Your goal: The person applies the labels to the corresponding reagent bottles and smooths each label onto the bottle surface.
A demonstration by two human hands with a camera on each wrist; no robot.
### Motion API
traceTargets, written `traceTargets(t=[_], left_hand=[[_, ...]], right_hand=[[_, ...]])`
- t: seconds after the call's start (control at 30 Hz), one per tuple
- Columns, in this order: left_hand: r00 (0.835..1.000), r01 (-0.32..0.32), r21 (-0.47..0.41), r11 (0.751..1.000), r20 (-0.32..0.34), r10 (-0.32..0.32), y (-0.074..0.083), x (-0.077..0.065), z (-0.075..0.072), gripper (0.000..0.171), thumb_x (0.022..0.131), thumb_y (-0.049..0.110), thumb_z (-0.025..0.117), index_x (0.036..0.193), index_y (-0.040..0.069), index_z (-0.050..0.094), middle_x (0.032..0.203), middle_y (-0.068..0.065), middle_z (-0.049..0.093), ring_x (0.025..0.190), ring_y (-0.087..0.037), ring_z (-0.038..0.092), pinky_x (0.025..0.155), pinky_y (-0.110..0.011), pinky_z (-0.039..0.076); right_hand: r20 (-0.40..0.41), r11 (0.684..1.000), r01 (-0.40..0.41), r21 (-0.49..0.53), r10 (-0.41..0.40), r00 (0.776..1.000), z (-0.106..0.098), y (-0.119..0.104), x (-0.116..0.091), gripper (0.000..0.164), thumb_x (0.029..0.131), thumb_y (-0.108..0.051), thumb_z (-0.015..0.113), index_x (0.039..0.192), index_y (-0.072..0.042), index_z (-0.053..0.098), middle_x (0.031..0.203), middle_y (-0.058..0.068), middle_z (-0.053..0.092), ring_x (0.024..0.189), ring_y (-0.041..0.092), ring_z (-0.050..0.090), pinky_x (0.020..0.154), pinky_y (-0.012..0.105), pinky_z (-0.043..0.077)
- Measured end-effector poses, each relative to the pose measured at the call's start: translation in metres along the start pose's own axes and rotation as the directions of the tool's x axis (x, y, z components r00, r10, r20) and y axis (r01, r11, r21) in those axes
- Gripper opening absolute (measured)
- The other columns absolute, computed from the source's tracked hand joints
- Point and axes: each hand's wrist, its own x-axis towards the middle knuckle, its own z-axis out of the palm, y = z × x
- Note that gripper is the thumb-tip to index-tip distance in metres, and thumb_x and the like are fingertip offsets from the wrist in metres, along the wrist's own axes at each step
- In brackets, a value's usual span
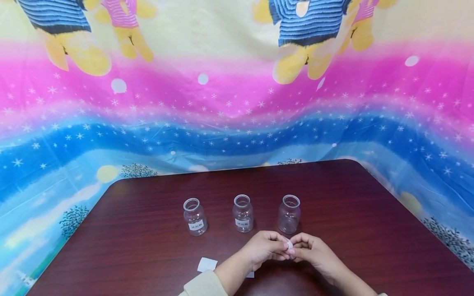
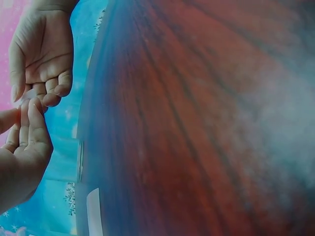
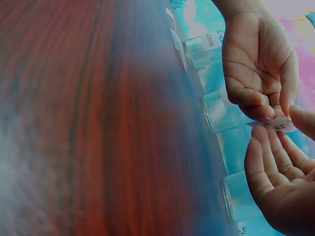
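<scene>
A small white paper label [image 1: 289, 244] is held between both hands above the table. My left hand [image 1: 263, 248] pinches its left side with thumb and fingers. My right hand [image 1: 314, 251] pinches it from the other side, the fingertips of the two hands close together. Dark writing shows on the label [image 3: 280, 124] in the right wrist view. Just behind the hands stands a clear glass jar [image 1: 289, 216] with no label visible on it. The middle jar [image 1: 242, 213] and the left jar [image 1: 195, 218] each bear a white label with printed characters. All three jars are upright and lidless.
A white paper piece [image 1: 207, 264] lies on the dark red wooden table [image 1: 148, 230], left of the left forearm. Another white piece [image 1: 250, 274] shows partly behind that forearm. A patterned cloth [image 1: 229, 111] hangs behind the table and along its sides.
</scene>
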Motion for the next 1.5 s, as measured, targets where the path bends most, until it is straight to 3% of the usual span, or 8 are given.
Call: traceTargets(t=[0.27, 0.4, 0.67, 0.83, 1.23, 1.5], left_hand=[[0.999, -0.013, 0.008, 1.000, -0.042, 0.014, -0.001, -0.002, 0.000, 0.018, 0.076, 0.002, 0.056, 0.085, -0.014, 0.054, 0.067, -0.011, 0.061, 0.058, -0.012, 0.057, 0.058, -0.024, 0.048], [0.998, -0.010, 0.006, 1.000, -0.070, 0.010, -0.001, -0.002, 0.000, 0.017, 0.076, 0.000, 0.054, 0.084, -0.014, 0.053, 0.063, -0.006, 0.057, 0.056, -0.011, 0.055, 0.058, -0.024, 0.048], [0.989, -0.011, 0.009, 1.000, -0.145, 0.012, -0.005, 0.003, -0.003, 0.004, 0.074, -0.003, 0.050, 0.076, -0.001, 0.054, 0.063, -0.004, 0.054, 0.055, -0.012, 0.053, 0.058, -0.024, 0.047], [0.987, -0.004, -0.005, 1.000, -0.158, 0.003, -0.004, 0.002, -0.004, 0.005, 0.074, -0.003, 0.050, 0.074, 0.000, 0.053, 0.062, -0.004, 0.053, 0.054, -0.011, 0.052, 0.056, -0.022, 0.046], [0.985, -0.013, -0.005, 1.000, -0.174, 0.012, 0.001, -0.001, -0.008, 0.005, 0.073, -0.003, 0.052, 0.073, 0.002, 0.053, 0.062, -0.003, 0.052, 0.054, -0.010, 0.052, 0.055, -0.020, 0.046], [0.985, 0.016, 0.007, 1.000, -0.170, -0.014, -0.003, -0.002, -0.011, 0.009, 0.075, -0.004, 0.052, 0.071, 0.004, 0.051, 0.060, -0.004, 0.053, 0.054, -0.010, 0.052, 0.054, -0.020, 0.046]], right_hand=[[-0.005, 1.000, 0.011, 0.020, -0.011, 1.000, -0.001, 0.001, 0.000, 0.021, 0.081, -0.005, 0.054, 0.093, 0.011, 0.048, 0.082, 0.006, 0.058, 0.074, 0.013, 0.058, 0.066, 0.032, 0.048], [-0.018, 0.999, 0.023, 0.031, -0.022, 1.000, 0.000, 0.001, 0.000, 0.023, 0.081, -0.001, 0.053, 0.092, 0.016, 0.045, 0.077, 0.006, 0.056, 0.069, 0.012, 0.057, 0.062, 0.029, 0.048], [-0.069, 1.000, 0.007, 0.010, -0.006, 0.998, 0.000, -0.002, 0.001, 0.030, 0.079, 0.001, 0.052, 0.102, 0.015, 0.039, 0.074, 0.007, 0.053, 0.065, 0.013, 0.055, 0.058, 0.028, 0.047], [-0.093, 1.000, 0.000, -0.019, -0.001, 0.996, -0.002, -0.003, 0.001, 0.030, 0.077, 0.002, 0.051, 0.102, 0.015, 0.041, 0.080, 0.009, 0.053, 0.069, 0.014, 0.055, 0.060, 0.029, 0.047], [-0.050, 0.997, 0.009, -0.075, -0.013, 0.999, -0.010, -0.006, -0.001, 0.030, 0.082, -0.005, 0.055, 0.100, 0.016, 0.045, 0.090, 0.013, 0.057, 0.077, 0.013, 0.056, 0.067, 0.034, 0.048], [-0.042, 0.997, -0.009, -0.081, 0.005, 0.999, -0.017, -0.003, -0.006, 0.030, 0.082, -0.007, 0.055, 0.099, 0.017, 0.046, 0.085, 0.009, 0.060, 0.075, 0.013, 0.057, 0.069, 0.033, 0.048]])
